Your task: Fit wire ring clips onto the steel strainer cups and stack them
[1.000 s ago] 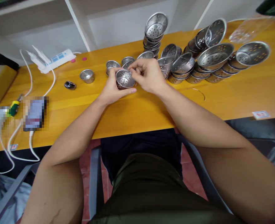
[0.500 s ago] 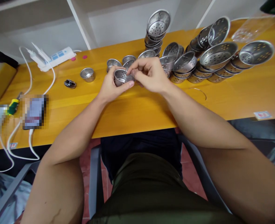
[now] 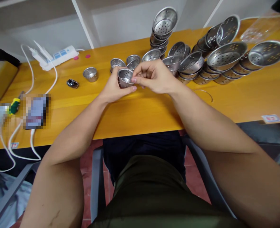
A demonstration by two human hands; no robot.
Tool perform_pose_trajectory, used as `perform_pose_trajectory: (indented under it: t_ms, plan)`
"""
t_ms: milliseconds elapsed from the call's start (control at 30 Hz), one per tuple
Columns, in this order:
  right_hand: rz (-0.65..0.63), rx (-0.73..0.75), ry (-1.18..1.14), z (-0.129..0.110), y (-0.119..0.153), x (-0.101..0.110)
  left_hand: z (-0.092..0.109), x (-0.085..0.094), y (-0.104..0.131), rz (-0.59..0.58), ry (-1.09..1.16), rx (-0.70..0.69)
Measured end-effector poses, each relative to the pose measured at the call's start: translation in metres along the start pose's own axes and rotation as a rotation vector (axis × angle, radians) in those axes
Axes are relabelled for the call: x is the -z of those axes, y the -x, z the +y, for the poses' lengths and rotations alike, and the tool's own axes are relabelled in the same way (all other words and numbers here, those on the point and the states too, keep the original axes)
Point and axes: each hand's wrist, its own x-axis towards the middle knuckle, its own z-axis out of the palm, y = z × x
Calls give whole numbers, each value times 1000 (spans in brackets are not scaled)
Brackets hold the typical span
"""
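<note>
A small perforated metal cup (image 3: 125, 78) is gripped around its left side by my left hand (image 3: 115, 87), whose thumb lies along the cup's lower front. My right hand (image 3: 154, 77) is at the cup's right rim, thumb and forefinger pinched together; whatever is between them is too small to make out. Just behind the held cup stand a few small metal cups (image 3: 117, 63). One more small cup (image 3: 91, 74) sits apart to the left.
Stacked perforated cups (image 3: 165, 23) rise behind my right hand, with several leaning stacks (image 3: 226, 56) to the right. A thin curved wire (image 3: 205, 91) lies nearer. On the left are a power strip (image 3: 59, 57), a dark shiny object (image 3: 72, 83), a phone (image 3: 36, 112) and white cables.
The cup in my left hand is tipped slightly differently, and my right fingertips have shifted lower on its right rim. The whole view has moved a little.
</note>
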Motion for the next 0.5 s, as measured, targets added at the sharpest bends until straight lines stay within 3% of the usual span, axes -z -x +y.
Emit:
perform_pose_trajectory:
  t_ms: [500]
  plan:
    - [-12,-71,55,-2,2,-3,19,1,-3,-4,-4,131]
